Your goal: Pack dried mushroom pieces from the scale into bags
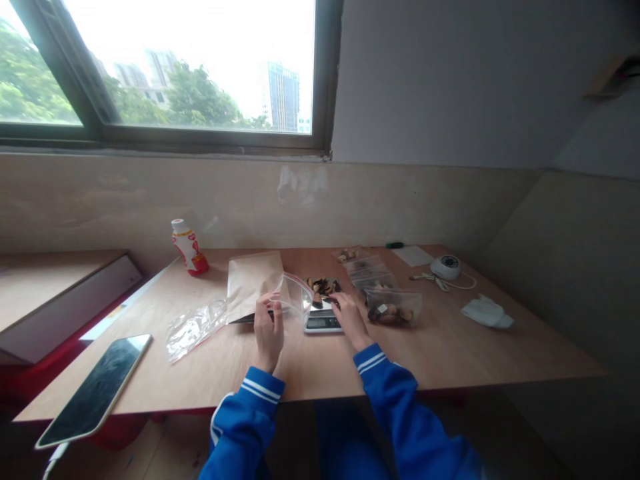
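Note:
My left hand [269, 330] has its fingers closed on the edge of a clear zip bag [296, 293], whose mouth with a red line faces the scale. A pile of dark-edged dried mushroom slices [320, 291] lies on the small digital scale [324, 324]. At the right edge of that pile, the fingers of my right hand [351, 319] are bent together on the slices; my fingertips are partly hidden. Behind my left hand lies a brown paper bag [253, 280], with a dark flat object [249, 319] at its near edge.
Filled clear bags [395, 308] lie right of the scale. An empty plastic bag [196, 328] and a phone [97, 387] are on the left; the phone overhangs the table edge. A bottle [189, 248] stands at the back. A white camera [445, 267] and white cloth-like item [487, 312] lie right.

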Available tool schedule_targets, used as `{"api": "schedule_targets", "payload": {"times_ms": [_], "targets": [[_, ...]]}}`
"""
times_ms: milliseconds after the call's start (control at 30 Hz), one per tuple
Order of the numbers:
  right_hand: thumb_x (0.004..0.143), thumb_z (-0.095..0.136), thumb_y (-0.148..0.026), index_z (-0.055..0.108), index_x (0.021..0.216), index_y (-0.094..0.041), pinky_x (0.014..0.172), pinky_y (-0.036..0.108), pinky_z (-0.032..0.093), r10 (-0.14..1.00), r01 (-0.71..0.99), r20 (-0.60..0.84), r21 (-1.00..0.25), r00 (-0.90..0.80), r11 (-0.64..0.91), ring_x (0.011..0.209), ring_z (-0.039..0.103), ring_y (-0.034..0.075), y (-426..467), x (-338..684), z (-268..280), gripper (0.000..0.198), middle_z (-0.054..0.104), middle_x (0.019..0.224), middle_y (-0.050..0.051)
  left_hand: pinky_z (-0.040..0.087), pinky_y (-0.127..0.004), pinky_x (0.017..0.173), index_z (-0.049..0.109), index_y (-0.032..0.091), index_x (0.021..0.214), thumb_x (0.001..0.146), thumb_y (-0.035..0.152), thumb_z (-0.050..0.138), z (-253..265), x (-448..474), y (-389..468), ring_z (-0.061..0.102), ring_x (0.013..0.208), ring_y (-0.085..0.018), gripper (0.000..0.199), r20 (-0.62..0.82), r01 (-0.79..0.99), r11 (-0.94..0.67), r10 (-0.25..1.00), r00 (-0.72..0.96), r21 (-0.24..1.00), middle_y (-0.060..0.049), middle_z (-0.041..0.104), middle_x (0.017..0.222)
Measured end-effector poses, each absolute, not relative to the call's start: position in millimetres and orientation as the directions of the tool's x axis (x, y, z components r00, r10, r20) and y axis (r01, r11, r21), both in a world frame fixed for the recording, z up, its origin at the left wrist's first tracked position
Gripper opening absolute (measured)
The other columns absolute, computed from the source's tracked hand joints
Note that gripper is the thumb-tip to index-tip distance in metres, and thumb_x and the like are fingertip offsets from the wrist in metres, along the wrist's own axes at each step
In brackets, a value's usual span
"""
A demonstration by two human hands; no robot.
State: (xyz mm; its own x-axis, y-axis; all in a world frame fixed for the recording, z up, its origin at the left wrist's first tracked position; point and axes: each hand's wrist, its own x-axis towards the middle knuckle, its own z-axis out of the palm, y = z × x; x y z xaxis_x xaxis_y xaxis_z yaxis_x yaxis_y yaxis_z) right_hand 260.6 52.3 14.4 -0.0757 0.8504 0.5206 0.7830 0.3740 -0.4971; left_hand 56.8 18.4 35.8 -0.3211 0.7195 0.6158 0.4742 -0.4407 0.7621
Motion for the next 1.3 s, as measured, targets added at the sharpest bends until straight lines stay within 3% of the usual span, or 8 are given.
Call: {"api": "schedule_targets", "payload": {"times_ms": [233,433,600,733,867,1067,1167,1300], "targets": [[0.08,0.053,-0.014,0.069,0.089,-0.016,0.084,0.04,0.051,0.882,0.643,0.468,-0.691,0.05,0.33,0.09,0.066,0.024,51.4,268.8,17.3,0.018,0.072,0.094,0.01,0.043,-0.041,0.088,0.052,0.018,0.094,0.092,0.038,0.042,-4.1,79.8,19.6,0.056,0.1,-0.024,0.023,0.693,0.583,-0.443,0.648,-0.316,0.681,-0.011,0.059,0.102],[0.076,0.063,-0.033,0.069,0.092,-0.014,0.078,0.038,0.055,0.908,0.272,0.326,-0.928,0.264,0.254,0.083,0.069,0.024,51.1,268.4,29.8,0.026,0.073,0.091,0.011,0.042,-0.044,0.089,0.054,0.017,0.097,0.092,0.039,0.04,-5.2,75.0,19.9,0.055,0.101,-0.025,0.026,0.633,0.56,-0.399,0.705,-0.319,0.726,-0.013,0.059,0.105],[0.073,0.069,-0.036,0.069,0.094,-0.014,0.081,0.034,0.054,0.938,0.065,0.304,-0.953,0.167,0.297,0.088,0.069,0.022,38.1,245.1,74.1,0.031,0.073,0.094,0.01,0.041,-0.043,0.091,0.054,0.018,0.096,0.09,0.039,0.042,-5.2,75.9,19.6,0.055,0.103,-0.025,0.024,0.626,0.528,-0.421,0.719,-0.301,0.738,-0.012,0.059,0.105],[0.076,0.067,-0.033,0.069,0.098,-0.017,0.086,0.033,0.053,0.939,0.158,0.343,-0.926,-0.026,0.343,0.093,0.067,0.021,29.2,224.2,95.8,0.028,0.072,0.1,0.008,0.04,-0.044,0.092,0.054,0.017,0.099,0.09,0.037,0.041,-4.5,76.1,18.7,0.054,0.105,-0.026,0.025,0.63,0.531,-0.424,0.717,-0.298,0.734,-0.013,0.058,0.107],[0.087,0.051,-0.03,0.067,0.101,-0.017,0.087,0.033,0.052,0.888,0.321,0.454,-0.853,0.067,0.412,0.096,0.065,0.019,37.4,228.3,82.9,0.025,0.069,0.104,0.009,0.042,-0.045,0.091,0.052,0.017,0.096,0.091,0.039,0.04,-4.4,75.4,18.4,0.054,0.102,-0.025,0.026,0.614,0.508,-0.414,0.719,-0.326,0.755,-0.013,0.057,0.105],[0.084,0.055,-0.024,0.066,0.108,-0.018,0.099,0.045,0.042,0.866,0.715,0.498,-0.588,-0.048,0.378,0.111,0.053,0.027,59.4,241.7,29.5,0.028,0.061,0.115,0.014,0.043,-0.046,0.091,0.048,0.019,0.097,0.092,0.042,0.038,-2.6,69.7,11.7,0.054,0.101,-0.024,0.026,0.525,0.421,-0.378,0.79,-0.318,0.824,-0.011,0.053,0.106],[0.079,0.063,-0.024,0.065,0.113,-0.018,0.1,0.046,0.04,0.877,0.79,0.47,-0.497,-0.101,0.358,0.116,0.048,0.03,63.0,238.3,15.0,0.035,0.055,0.124,0.016,0.044,-0.044,0.089,0.047,0.02,0.097,0.093,0.042,0.037,-0.5,66.4,5.0,0.054,0.096,-0.023,0.025,0.475,0.393,-0.352,0.834,-0.28,0.85,-0.009,0.054,0.099],[0.081,0.059,-0.015,0.067,0.107,-0.02,0.094,0.043,0.044,0.867,0.802,0.483,-0.467,-0.122,0.373,0.105,0.053,0.027,63.7,239.8,16.5,0.028,0.061,0.113,0.012,0.047,-0.041,0.081,0.046,0.021,0.1,0.093,0.044,0.038,-1.3,65.4,-3.5,0.057,0.084,-0.021,0.025,0.384,0.332,-0.31,0.905,-0.185,0.891,-0.007,0.054,0.09]]}}
